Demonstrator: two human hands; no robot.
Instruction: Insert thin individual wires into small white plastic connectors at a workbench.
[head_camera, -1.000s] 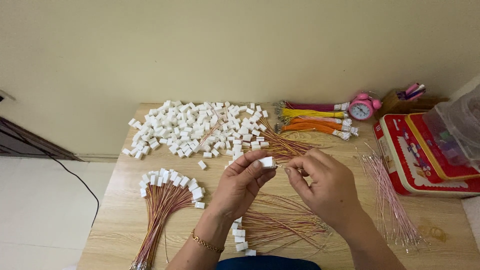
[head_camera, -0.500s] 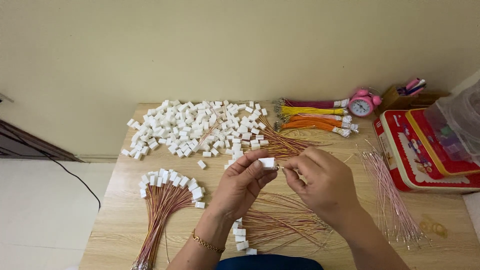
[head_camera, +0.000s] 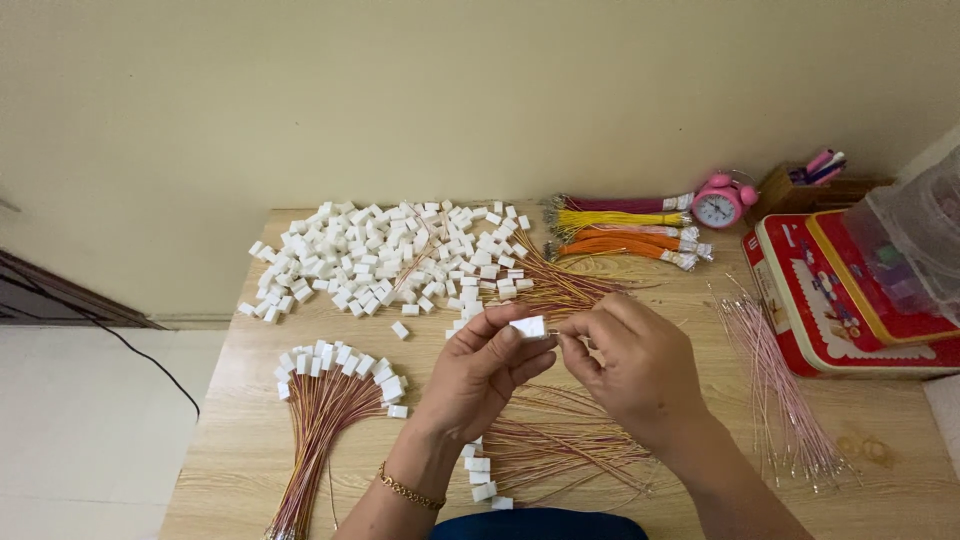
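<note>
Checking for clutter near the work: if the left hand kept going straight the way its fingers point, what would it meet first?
The left hand points up-right at the white connector it pinches; beyond that, probably the right hand, though depth is unclear.

The light wooden surface (head_camera: 250, 440) carries a heap of white connector housings (head_camera: 380, 255), a fanned wired bundle (head_camera: 325, 400), loose wires (head_camera: 560, 450), coloured wire bundles (head_camera: 620, 230), pink wires (head_camera: 775, 390), a pink alarm clock (head_camera: 722, 202) and red tins (head_camera: 840, 300).
</note>
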